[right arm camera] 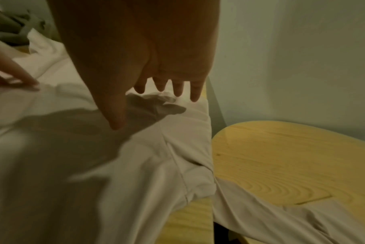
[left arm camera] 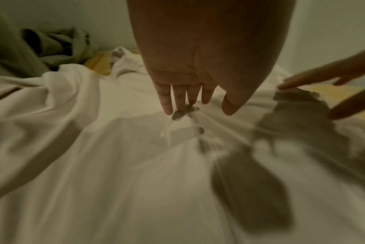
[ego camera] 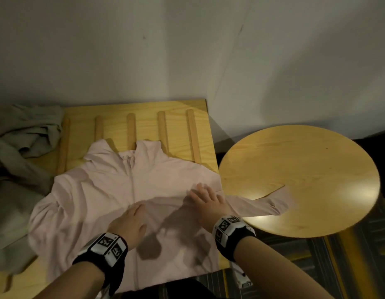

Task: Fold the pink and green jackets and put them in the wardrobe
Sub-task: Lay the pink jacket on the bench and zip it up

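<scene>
The pink jacket [ego camera: 114, 190] lies spread front-up on a wooden bench [ego camera: 144, 117], collar toward the wall. Its right sleeve [ego camera: 271, 201] stretches onto a round wooden table [ego camera: 305, 169]. My left hand [ego camera: 131, 221] hovers over the zip line at the jacket's middle, fingers straight, fingertips [left arm camera: 178, 102] near the cloth. My right hand [ego camera: 205, 199] is flat on the jacket's right chest near the armpit, fingers [right arm camera: 177, 89] spread and straight. The green jacket [ego camera: 23, 134] lies crumpled at the bench's left end, also visible in the left wrist view [left arm camera: 52, 44].
Several wooden dowels [ego camera: 131, 128] run across the bench's far part. A pale wall [ego camera: 187, 50] stands directly behind bench and table. Dark striped flooring [ego camera: 316, 266] shows below the round table.
</scene>
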Available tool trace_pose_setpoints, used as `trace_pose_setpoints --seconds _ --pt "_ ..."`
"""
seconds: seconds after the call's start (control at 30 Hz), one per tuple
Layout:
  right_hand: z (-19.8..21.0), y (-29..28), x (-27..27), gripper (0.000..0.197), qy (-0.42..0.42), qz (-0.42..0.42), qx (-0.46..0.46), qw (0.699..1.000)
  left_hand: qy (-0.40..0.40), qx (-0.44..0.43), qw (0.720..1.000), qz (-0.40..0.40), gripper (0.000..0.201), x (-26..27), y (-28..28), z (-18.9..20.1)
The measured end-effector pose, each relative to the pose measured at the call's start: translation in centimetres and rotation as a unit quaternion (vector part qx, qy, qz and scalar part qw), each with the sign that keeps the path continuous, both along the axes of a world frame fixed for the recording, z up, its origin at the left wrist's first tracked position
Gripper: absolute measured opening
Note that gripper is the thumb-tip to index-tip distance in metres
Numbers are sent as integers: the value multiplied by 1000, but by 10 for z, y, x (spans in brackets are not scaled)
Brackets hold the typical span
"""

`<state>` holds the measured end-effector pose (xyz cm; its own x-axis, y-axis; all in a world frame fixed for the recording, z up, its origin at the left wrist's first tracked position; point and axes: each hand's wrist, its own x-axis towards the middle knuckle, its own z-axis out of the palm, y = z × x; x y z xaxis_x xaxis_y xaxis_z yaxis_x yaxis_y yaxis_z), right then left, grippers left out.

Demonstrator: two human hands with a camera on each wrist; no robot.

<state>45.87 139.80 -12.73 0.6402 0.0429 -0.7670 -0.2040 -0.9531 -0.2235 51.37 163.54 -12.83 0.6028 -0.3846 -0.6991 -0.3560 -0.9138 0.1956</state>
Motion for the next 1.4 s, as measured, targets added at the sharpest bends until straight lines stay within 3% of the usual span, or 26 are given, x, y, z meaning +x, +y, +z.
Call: trace_pose_setpoints --seconds 0.13,0.33,0.53,0.63,0.73,0.83,0.97,1.07,1.13,1.27,1.4 --pt "-7 4 -2 76 -2 14 -40 999 -2 -43 996 84 59 5 35 4" --pt "-6 11 0 74 -11 66 -111 992 -86 13 981 176 62 9 98 14" --pt "10 49 25 69 -32 60 -157 985 -133 -13 931 340 64 15 141 33" --pt "17 77 39 72 -68 33 -81 994 -118 -14 908 403 60 21 159 38" --pt "16 103 44 74 -41 33 1 999 -63 -23 887 456 66 30 174 36" --pt "8 121 41 74 -7 54 -18 998 -32 -12 882 470 57 38 183 30" --pt "0 129 40 81 46 71 -69 994 5 17 897 441 44 44 185 25" --pt "-2 131 43 72 40 79 -90 992 4 38 916 400 30 49 185 24" --pt "0 132 47 70 40 96 -107 989 -3 24 908 419 32 51 186 23" --pt "8 137 56 75 70 113 -138 981 -52 -65 859 505 24 51 194 29" --pt "19 145 71 71 116 102 -146 977 -27 -85 867 491 20 54 216 35"
